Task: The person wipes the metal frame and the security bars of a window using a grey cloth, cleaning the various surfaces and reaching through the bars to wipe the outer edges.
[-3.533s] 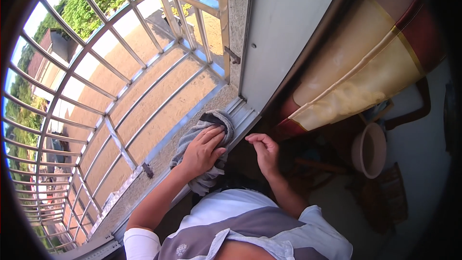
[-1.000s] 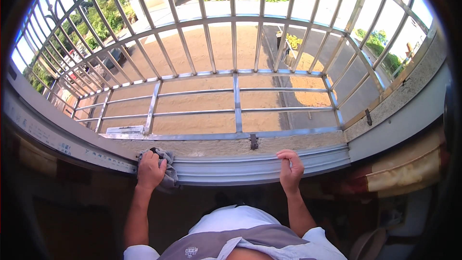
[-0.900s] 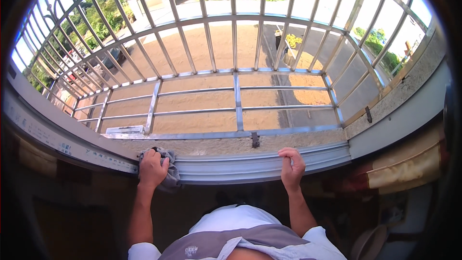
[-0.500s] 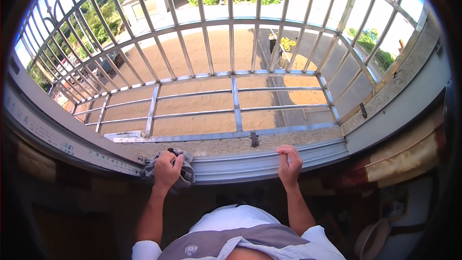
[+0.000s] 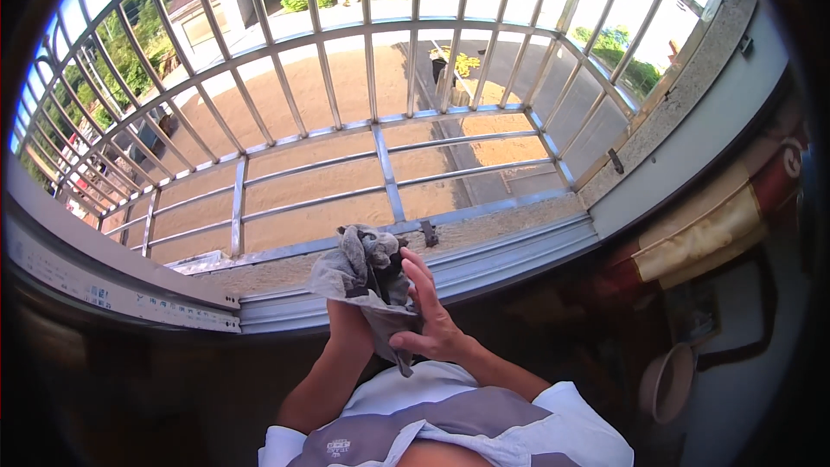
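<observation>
- Both forearms rise from the lower edge and meet in front of the chest, elbows bent.
- The left hand (image 5: 350,322) is mostly hidden beneath the grey cloth (image 5: 341,278); its grip cannot be told.
- The right hand (image 5: 439,329) stands against the cloth's right side, fingers extended, thumb spread apart from them.
- The bunched cloth appears in front of the metal window track (image 5: 527,251).
- Beyond stand metal bars (image 5: 387,171); at right, a curtain (image 5: 696,229) and round basin (image 5: 666,385).
</observation>
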Motion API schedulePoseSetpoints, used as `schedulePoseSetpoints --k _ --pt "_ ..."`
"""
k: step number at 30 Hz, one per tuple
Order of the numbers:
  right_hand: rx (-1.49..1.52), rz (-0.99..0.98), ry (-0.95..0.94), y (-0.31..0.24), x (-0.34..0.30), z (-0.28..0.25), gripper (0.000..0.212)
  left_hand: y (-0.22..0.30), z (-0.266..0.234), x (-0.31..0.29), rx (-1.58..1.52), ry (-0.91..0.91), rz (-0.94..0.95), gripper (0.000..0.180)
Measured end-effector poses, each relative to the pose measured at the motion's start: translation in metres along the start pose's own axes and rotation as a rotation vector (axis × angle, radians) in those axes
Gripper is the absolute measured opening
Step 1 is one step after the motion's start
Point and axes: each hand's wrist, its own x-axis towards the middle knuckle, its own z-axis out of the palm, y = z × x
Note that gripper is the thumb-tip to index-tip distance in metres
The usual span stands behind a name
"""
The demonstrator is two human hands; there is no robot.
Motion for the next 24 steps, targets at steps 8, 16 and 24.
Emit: schedulePoseSetpoints --k 8,16,24 --pt "0.327 0.198 0.297 0.019 -0.025 -0.030 0.026 -0.002 0.012 -0.016 1.265 -0.444 0.265 0.044" --pt "-0.317 0.016 0.835 -0.018 -0.048 -0.199 0.020 0.022 -0.052 -0.008 1.649 -0.207 0.982 0.013" --pt "-1.366 0.173 0.661 0.052 -0.061 -0.232 0.013 0.018 -0.076 0.004 1.891 -0.049 1.163 0.013"
